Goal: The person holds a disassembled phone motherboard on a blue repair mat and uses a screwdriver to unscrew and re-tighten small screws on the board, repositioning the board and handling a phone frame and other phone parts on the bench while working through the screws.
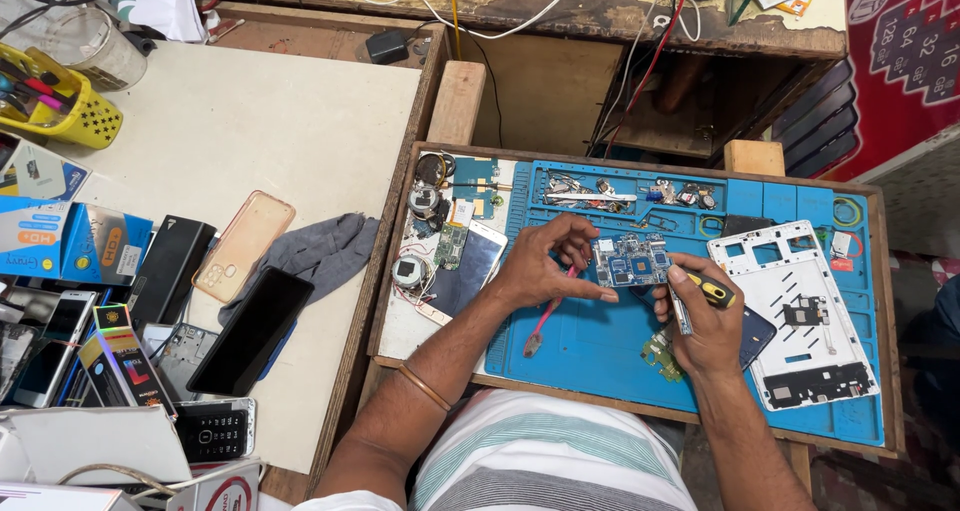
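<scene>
A blue phone circuit board (632, 262) lies on a blue repair mat (590, 346). My left hand (548, 263) rests at the board's left edge, fingers touching it, with a pink tool (543, 323) running under the palm; whether the hand grips it is unclear. On the board's right side, my right hand (705, 321) holds a yellow-and-black screwdriver (712, 290) and metal tweezers (681, 313). A small green board (659, 354) sits below the right hand. A white phone frame (800, 311) lies to the right on the mat.
A phone (468, 271) and round parts (410, 271) sit at the tray's left. The left table carries a black phone (252, 329), a clear case (245, 244), a grey cloth (325, 251), boxes (70, 241) and a yellow basket (60, 106). Wires hang at the back.
</scene>
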The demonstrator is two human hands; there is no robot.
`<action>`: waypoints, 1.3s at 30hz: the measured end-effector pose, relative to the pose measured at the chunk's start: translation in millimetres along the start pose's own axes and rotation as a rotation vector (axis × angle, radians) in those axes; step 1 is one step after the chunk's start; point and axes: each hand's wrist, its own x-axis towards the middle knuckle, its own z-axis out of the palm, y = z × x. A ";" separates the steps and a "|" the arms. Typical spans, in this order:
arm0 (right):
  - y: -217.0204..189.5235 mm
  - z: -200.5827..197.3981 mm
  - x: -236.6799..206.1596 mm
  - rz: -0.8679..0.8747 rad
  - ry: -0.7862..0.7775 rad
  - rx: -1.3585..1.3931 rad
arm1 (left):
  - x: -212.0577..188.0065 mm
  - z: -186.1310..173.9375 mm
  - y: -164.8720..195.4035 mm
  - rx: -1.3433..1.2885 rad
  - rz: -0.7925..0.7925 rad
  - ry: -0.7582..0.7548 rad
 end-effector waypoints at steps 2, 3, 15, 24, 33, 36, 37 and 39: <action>-0.2 0.1 -0.6 -0.002 -0.001 -0.004 | -0.7 0.2 -0.9 -0.009 -0.004 0.000; -0.5 0.3 -0.4 -0.004 -0.002 -0.006 | -0.4 0.0 -1.4 -0.014 -0.005 -0.001; -2.0 4.1 -0.3 -0.026 0.017 0.011 | -2.4 -0.3 1.7 -0.069 0.049 0.011; -3.9 6.2 0.4 -0.076 0.043 0.056 | -3.7 2.4 2.9 0.093 0.162 0.059; -4.4 7.8 -0.9 -0.105 0.047 0.028 | -2.8 3.1 2.2 0.152 0.165 0.035; -5.0 7.4 -1.4 -0.097 0.032 0.026 | -3.7 3.9 3.0 0.167 0.152 0.033; -5.0 7.7 -1.5 -0.099 0.030 0.017 | -3.6 3.7 3.3 0.174 0.157 0.031; -5.0 8.2 -2.0 -0.102 0.025 -0.001 | -4.0 3.6 4.0 0.188 0.164 0.028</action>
